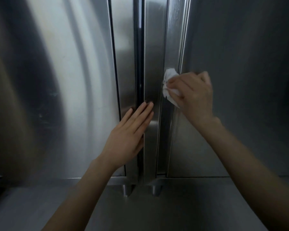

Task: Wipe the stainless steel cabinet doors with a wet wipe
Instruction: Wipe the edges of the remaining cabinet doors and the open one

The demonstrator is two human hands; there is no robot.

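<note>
Two stainless steel cabinet doors (60, 80) fill the frame. Right of centre, the right hand (194, 95) pinches a wet wipe (169, 84), apparently against the vertical recessed handle strip (172, 47). The left hand (128, 139) rests flat, fingers straight.

Cabinet doors (240, 80) brushed silver-grey steel with fine vertical grain and pale streaked reflections, centre gap (139, 64) between doors dark, near black, wet wipe (169, 80) plain white, unpatterned, ledge (157, 205) below dull grey steel
</note>
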